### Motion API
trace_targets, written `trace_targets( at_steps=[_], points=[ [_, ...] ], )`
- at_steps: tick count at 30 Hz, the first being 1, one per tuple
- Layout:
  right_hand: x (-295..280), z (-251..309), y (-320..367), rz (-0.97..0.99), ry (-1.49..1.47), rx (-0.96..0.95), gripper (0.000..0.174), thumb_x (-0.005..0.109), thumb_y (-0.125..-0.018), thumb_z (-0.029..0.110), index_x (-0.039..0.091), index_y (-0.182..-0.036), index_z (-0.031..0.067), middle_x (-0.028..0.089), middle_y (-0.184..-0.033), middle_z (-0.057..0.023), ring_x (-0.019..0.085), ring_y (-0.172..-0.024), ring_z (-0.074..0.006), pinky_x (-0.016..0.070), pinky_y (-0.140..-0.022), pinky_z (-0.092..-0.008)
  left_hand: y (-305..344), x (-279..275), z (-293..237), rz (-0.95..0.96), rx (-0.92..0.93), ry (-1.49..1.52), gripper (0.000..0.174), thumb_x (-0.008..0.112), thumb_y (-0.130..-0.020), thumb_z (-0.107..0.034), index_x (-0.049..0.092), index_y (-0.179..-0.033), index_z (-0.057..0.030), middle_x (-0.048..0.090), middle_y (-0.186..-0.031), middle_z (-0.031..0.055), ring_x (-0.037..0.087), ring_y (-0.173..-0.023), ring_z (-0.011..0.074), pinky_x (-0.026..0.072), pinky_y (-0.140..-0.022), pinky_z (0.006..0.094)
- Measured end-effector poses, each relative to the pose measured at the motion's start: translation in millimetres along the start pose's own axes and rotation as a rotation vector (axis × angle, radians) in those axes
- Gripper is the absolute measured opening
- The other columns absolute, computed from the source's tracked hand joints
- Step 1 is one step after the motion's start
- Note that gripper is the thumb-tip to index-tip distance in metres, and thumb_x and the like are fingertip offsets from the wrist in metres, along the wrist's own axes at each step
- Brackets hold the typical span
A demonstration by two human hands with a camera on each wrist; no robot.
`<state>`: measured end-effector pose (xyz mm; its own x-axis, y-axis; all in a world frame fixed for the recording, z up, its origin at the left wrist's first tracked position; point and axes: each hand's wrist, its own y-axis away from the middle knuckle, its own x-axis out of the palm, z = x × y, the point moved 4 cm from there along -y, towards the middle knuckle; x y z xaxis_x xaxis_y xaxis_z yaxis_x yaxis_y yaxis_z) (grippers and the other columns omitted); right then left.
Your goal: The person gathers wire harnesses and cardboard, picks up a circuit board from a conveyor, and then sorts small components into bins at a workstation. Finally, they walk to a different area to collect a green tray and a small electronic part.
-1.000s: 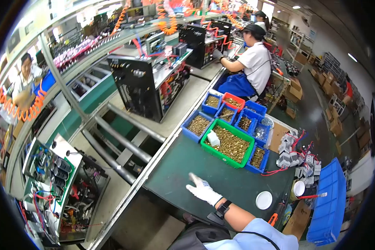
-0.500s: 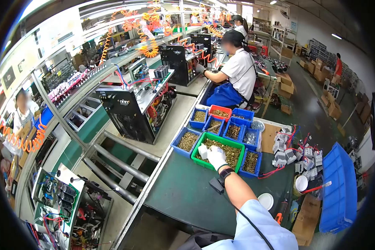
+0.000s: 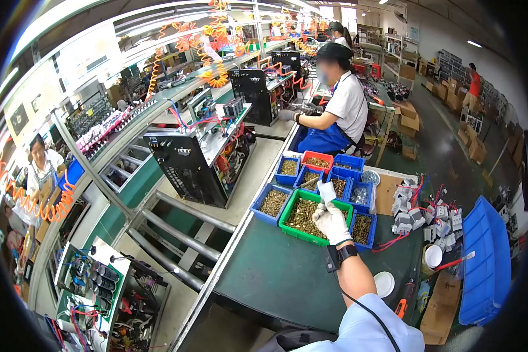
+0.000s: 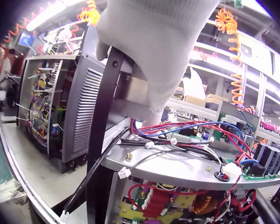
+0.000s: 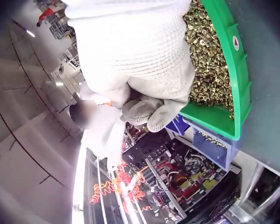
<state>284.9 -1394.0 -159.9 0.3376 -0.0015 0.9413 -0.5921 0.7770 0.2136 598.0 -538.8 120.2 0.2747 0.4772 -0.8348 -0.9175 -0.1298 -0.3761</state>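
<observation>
My right hand (image 3: 331,223), in a white knit glove, pinches a small white box-like piece (image 3: 326,191) above the green bin (image 3: 302,236) of small brass-coloured fasteners. Curled fingertips (image 5: 158,119) show below the palm in the right wrist view, with the pale piece (image 5: 105,135) blurred beyond them. My left hand (image 4: 158,42), also gloved, appears only in the left wrist view. It grips the top of an upright black panel (image 4: 100,126), thumb on one side and fingers on the other. Beside that panel, red and blue wires (image 4: 191,126) cross a metal shelf with circuit boards.
Blue bins (image 3: 271,201) and a red bin (image 3: 317,160) of small parts surround the green one. Grey wired components (image 3: 413,217) lie to the right, near a large blue crate (image 3: 487,264). Rollers (image 3: 185,234) run left of the green mat (image 3: 276,264). Another person (image 3: 343,111) works farther along.
My right hand reached from over the mat into the green bin, took the white piece and raised it above the fasteners. The head view has tilted upward.
</observation>
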Motion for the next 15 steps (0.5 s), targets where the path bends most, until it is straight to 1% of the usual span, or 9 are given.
trace_targets(
  at_steps=[1, 4, 6, 8, 11, 13, 14, 15],
  points=[
    [7.6, 0.8, 1.5, 0.02, -0.022, -0.01, 0.016, 0.047, -0.098, 0.022, 0.05, -0.095, 0.0062, 0.049, -0.077, -0.0031, 0.047, -0.064, -0.0164, 0.0441, -0.064, -0.0329, 0.2, -2.2, -2.0, -0.002, 0.003, 0.002, 0.097, 0.054, -0.065, -0.083, 0.051, -0.123, -0.0059, 0.051, -0.116, 0.023, 0.058, -0.1, 0.0444, 0.0502, -0.079, 0.0543],
    [22.9, 1.6, 5.5, 0.068, -0.039, -0.021, 0.017, 0.049, -0.098, 0.022, 0.048, -0.096, 0.005, 0.047, -0.078, -0.0031, 0.045, -0.066, -0.0161, 0.0442, -0.065, -0.0329, 6.3, -13.5, -7.6, 0.016, 0.006, 0.023, 0.096, 0.054, -0.065, -0.083, 0.052, -0.122, -0.0055, 0.051, -0.117, 0.023, 0.058, -0.1, 0.0438, 0.05, -0.08, 0.0541],
    [27.5, 2.6, 3.7, 0.189, -0.092, 0.011, 0.018, 0.048, -0.097, 0.021, 0.052, -0.103, 0.0041, 0.046, -0.08, -0.0017, 0.047, -0.069, -0.0164, 0.0467, -0.069, -0.0349, 3.4, -3.5, -2.4, -0.008, 0.014, 0.008, 0.095, 0.053, -0.065, -0.083, 0.053, -0.121, -0.0056, 0.051, -0.117, 0.0229, 0.059, -0.099, 0.0431, 0.0504, -0.079, 0.0532],
    [37.4, 3.3, 6.1, 0.219, -0.089, 0.006, 0.019, 0.049, -0.097, 0.022, 0.052, -0.104, 0.0042, 0.047, -0.081, -0.0016, 0.047, -0.07, -0.0165, 0.0473, -0.07, -0.035, 3.1, 0.3, -1.9, -0.049, 0.012, -0.013, 0.095, 0.053, -0.066, -0.083, 0.053, -0.121, -0.0062, 0.051, -0.117, 0.0227, 0.059, -0.098, 0.0425, 0.0504, -0.079, 0.0529],
    [44.7, 7.0, 5.3, 0.19, -0.052, -0.038, 0.018, 0.048, -0.098, 0.022, 0.052, -0.102, 0.0053, 0.048, -0.082, -0.0017, 0.048, -0.07, -0.0161, 0.0474, -0.069, -0.0347, 4.3, -4.6, -4.0, -0.023, 0.008, -0.002, 0.094, 0.053, -0.066, -0.083, 0.053, -0.121, -0.007, 0.051, -0.117, 0.0224, 0.059, -0.097, 0.0424, 0.0508, -0.077, 0.0529],
    [39.9, 15.7, -1.3, 0.091, 0.031, -0.147, 0.019, 0.051, -0.097, 0.024, 0.053, -0.097, 0.0051, 0.052, -0.076, -0.0031, 0.048, -0.064, -0.0158, 0.0455, -0.066, -0.0337, 6.1, -7.9, -5.4, -0.026, 0.0, -0.005, 0.093, 0.053, -0.066, -0.083, 0.053, -0.121, -0.0072, 0.051, -0.116, 0.0224, 0.059, -0.097, 0.0425, 0.0509, -0.077, 0.0529],
    [40.3, 16.9, 1.2, 0.093, 0.031, -0.146, 0.019, 0.051, -0.097, 0.024, 0.053, -0.097, 0.0051, 0.052, -0.076, -0.0031, 0.048, -0.064, -0.0158, 0.0455, -0.066, -0.0337, 6.4, -9.0, -5.5, -0.027, -0.006, -0.011, 0.093, 0.054, -0.066, -0.083, 0.053, -0.12, -0.0073, 0.052, -0.116, 0.0223, 0.06, -0.096, 0.0426, 0.0509, -0.077, 0.0529],
    [34.8, 20.3, 5.2, -0.048, 0.055, -0.221, 0.019, 0.051, -0.097, 0.025, 0.054, -0.096, 0.0065, 0.053, -0.074, -0.0023, 0.048, -0.062, -0.0155, 0.0454, -0.065, -0.0335, 6.1, -9.5, -5.0, -0.027, -0.01, -0.013, 0.093, 0.054, -0.066, -0.083, 0.053, -0.12, -0.0073, 0.052, -0.116, 0.0223, 0.06, -0.096, 0.0426, 0.0509, -0.077, 0.0529]
  ],
)
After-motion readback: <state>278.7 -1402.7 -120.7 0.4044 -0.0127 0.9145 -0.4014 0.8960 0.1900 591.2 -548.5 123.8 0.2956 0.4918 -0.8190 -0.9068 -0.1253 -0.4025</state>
